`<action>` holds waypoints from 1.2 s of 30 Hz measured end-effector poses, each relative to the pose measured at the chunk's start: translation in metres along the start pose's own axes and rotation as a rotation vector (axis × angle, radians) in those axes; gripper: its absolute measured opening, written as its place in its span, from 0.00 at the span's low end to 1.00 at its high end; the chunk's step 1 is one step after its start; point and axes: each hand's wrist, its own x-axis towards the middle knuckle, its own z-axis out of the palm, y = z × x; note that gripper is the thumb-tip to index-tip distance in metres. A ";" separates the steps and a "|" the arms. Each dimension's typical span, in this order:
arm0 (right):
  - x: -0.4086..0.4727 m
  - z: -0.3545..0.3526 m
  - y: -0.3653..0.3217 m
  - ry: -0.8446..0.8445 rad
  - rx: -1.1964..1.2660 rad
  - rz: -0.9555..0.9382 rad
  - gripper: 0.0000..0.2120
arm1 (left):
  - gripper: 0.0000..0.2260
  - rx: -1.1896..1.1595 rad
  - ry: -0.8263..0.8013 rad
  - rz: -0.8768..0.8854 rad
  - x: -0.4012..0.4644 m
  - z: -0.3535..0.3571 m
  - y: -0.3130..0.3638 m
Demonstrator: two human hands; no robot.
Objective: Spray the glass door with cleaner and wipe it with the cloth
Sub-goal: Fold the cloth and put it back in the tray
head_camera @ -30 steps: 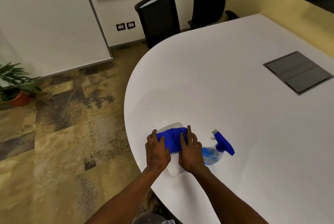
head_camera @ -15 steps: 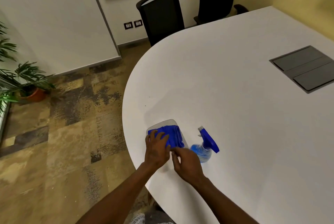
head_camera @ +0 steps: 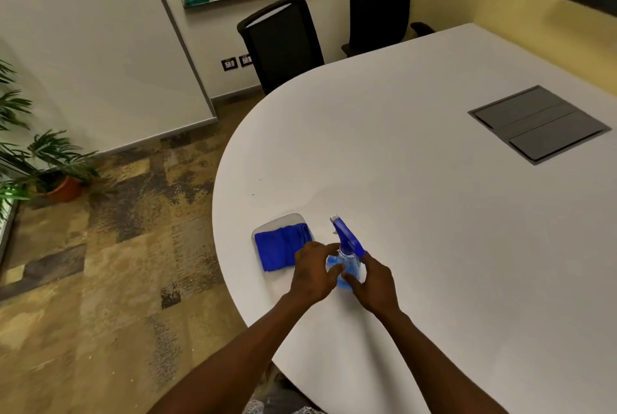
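Observation:
A clear spray bottle (head_camera: 347, 261) of blue cleaner with a blue trigger head stands on the white table (head_camera: 417, 213) near its rounded front edge. My left hand (head_camera: 312, 275) curls round the bottle's left side. My right hand (head_camera: 375, 283) holds its right side, with the index finger up by the neck and the thumb low on the body. Just left of the hands, a folded blue cloth (head_camera: 280, 246) lies on a clear plastic tray (head_camera: 278, 221). No glass door is plainly in view.
A grey cable hatch (head_camera: 539, 123) is set into the table at the right. Two black office chairs (head_camera: 283, 43) stand at the table's far end under a whiteboard. A potted plant (head_camera: 56, 176) sits on the patterned floor at the left.
Both hands have left the blue cloth and moved right onto the spray bottle. The cloth now lies uncovered on its tray.

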 end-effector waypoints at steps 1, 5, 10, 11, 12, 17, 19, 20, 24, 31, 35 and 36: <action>0.000 0.001 0.002 0.012 -0.003 0.014 0.28 | 0.19 -0.010 0.009 -0.016 -0.002 0.000 0.003; -0.002 -0.001 0.009 0.065 -0.068 -0.027 0.23 | 0.20 -0.044 0.012 -0.058 -0.007 -0.001 0.016; -0.014 -0.025 -0.020 0.183 -0.113 -0.204 0.26 | 0.20 -0.147 0.113 -0.032 -0.020 -0.009 0.030; -0.016 -0.032 -0.029 0.202 -0.126 -0.250 0.25 | 0.21 -0.177 0.148 -0.024 -0.023 -0.013 0.032; -0.018 -0.038 -0.038 0.209 -0.130 -0.285 0.23 | 0.21 -0.200 0.190 -0.013 -0.027 -0.018 0.035; -0.010 -0.044 -0.065 0.121 -0.125 -0.407 0.21 | 0.22 -0.330 0.346 -0.003 -0.045 -0.050 0.036; -0.003 -0.035 -0.072 0.050 -0.125 -0.416 0.22 | 0.22 -0.362 0.381 -0.025 -0.050 -0.063 0.029; 0.001 -0.028 -0.075 0.002 -0.122 -0.406 0.24 | 0.22 -0.362 0.394 -0.039 -0.053 -0.069 0.024; 0.006 0.005 -0.085 -0.175 -0.075 -0.383 0.24 | 0.21 -0.330 0.435 -0.104 -0.062 -0.081 -0.001; 0.014 0.053 -0.073 -0.315 -0.132 -0.324 0.23 | 0.21 -0.260 0.363 -0.249 -0.064 -0.075 -0.046; 0.014 0.063 -0.065 -0.333 -0.148 -0.315 0.19 | 0.18 -0.227 0.334 -0.300 -0.062 -0.063 -0.062; 0.014 0.065 -0.063 -0.336 -0.150 -0.308 0.19 | 0.18 -0.223 0.327 -0.311 -0.062 -0.061 -0.064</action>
